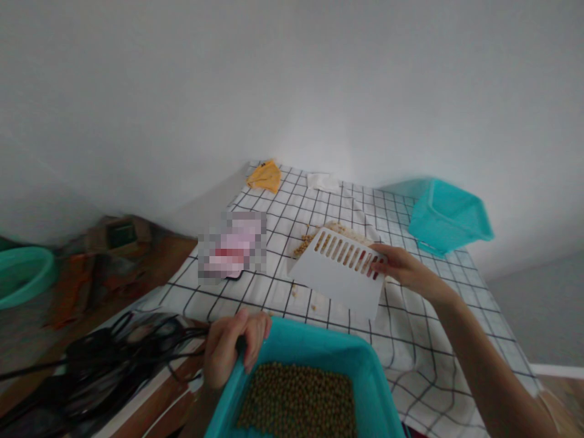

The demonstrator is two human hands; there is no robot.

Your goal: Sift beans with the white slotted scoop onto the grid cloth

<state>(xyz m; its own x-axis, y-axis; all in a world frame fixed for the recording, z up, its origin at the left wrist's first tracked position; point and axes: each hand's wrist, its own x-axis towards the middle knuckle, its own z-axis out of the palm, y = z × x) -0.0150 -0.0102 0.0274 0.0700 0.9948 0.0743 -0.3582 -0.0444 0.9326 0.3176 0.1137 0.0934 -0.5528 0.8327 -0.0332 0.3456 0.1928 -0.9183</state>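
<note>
My right hand [404,267] grips the right end of a white slotted plastic panel [337,283], fingers closed at its row of slots. The panel is tilted above the tablecloth, in front of a small heap of tan beans or pellets [303,244] that it partly hides. At the front, my left hand [235,344] is closed over the left back corner of a turquoise plastic basin [319,336]. Many round brownish beans or pellets [301,398] lie in the basin. A few crumbs are scattered on the cloth between panel and basin.
A checked cloth [274,267] covers the table. On it are a blurred-out pink phone-like item [239,240], a yellow cloth [266,176], a white cloth [323,182] and a turquoise basket [447,216]. Black cables [132,340] bunch at left; a green tub [27,274] is beyond.
</note>
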